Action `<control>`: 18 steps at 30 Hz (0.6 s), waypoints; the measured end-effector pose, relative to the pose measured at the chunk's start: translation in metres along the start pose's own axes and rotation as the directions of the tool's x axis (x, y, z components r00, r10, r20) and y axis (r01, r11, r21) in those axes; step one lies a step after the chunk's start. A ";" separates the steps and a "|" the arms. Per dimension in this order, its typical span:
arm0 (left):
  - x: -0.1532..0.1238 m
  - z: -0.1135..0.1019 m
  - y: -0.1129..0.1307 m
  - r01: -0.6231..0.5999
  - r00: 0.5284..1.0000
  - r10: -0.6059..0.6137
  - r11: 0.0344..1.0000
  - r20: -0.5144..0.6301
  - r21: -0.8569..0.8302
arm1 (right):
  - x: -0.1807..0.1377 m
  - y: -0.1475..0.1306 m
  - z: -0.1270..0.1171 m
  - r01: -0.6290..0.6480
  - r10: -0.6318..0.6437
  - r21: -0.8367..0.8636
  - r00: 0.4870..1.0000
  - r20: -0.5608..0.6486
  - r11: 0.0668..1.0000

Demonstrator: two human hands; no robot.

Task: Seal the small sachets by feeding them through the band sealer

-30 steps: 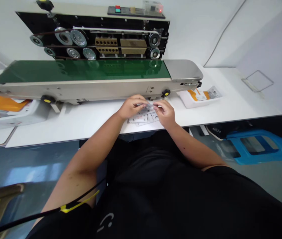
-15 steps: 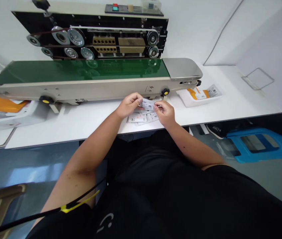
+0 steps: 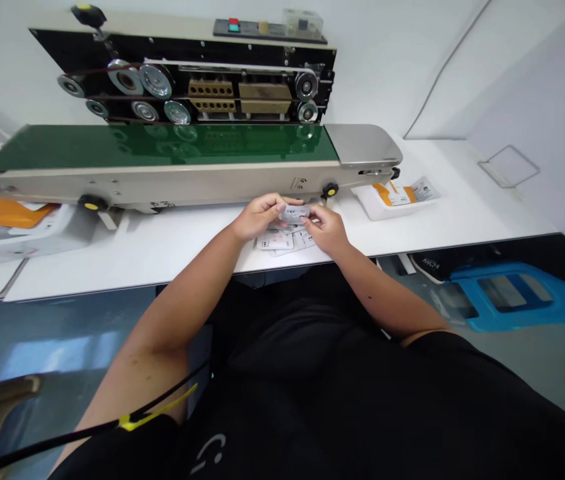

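Between my two hands is a small printed plastic packet [image 3: 294, 214], held just above the table near its front edge. My left hand [image 3: 258, 217] grips its left end, thumb on top. At the right end, my right hand [image 3: 327, 229] pinches it with thumb and fingers. Under the hands lie several flat printed packets [image 3: 276, 240], white with black and some red print, overlapping on the white table [image 3: 197, 243]. What is inside the held packet cannot be made out.
A belt sealing machine with a green conveyor belt [image 3: 162, 145] stands close behind my hands. To the left is a white bin [image 3: 70, 230] with orange packets, to the right a white tray [image 3: 380, 208] with orange and clear packets. A blue stool [image 3: 472, 293] sits below right.
The right fingers have shifted slightly left along the packet, which now looks flatter and more covered by the fingers. The whole view has tilted a little; the packets on the table stay put.
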State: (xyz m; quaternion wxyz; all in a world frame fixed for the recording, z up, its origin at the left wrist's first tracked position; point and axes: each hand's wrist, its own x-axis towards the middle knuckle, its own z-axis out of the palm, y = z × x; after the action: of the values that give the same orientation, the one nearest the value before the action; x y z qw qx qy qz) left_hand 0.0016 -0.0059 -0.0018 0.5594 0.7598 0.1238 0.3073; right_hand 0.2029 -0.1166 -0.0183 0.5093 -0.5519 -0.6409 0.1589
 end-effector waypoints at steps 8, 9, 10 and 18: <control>0.002 -0.003 -0.011 -0.173 0.985 0.139 0.679 0.106 0.713 | 0.122 -0.003 -0.086 -0.071 0.102 0.213 0.985 -0.137 0.974; 0.002 -0.003 -0.011 -0.194 0.981 0.136 0.644 0.139 0.740 | 0.142 0.001 -0.096 -0.087 0.127 0.229 0.978 -0.167 0.970; 0.001 -0.002 -0.011 -0.205 0.979 0.137 0.622 0.152 0.756 | 0.161 0.006 -0.104 -0.107 0.157 0.252 0.970 -0.187 0.962; -0.001 -0.009 -0.007 -0.174 0.983 0.146 0.600 0.108 0.781 | 0.234 0.033 -0.107 -0.339 0.347 0.400 0.936 0.056 0.851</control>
State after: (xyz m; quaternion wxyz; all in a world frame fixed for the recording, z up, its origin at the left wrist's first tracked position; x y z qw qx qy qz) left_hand -0.0036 0.0033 -0.0072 0.1419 0.9407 0.1682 0.2582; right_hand 0.3394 0.0598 0.1138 0.5813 -0.5418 -0.4808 0.3708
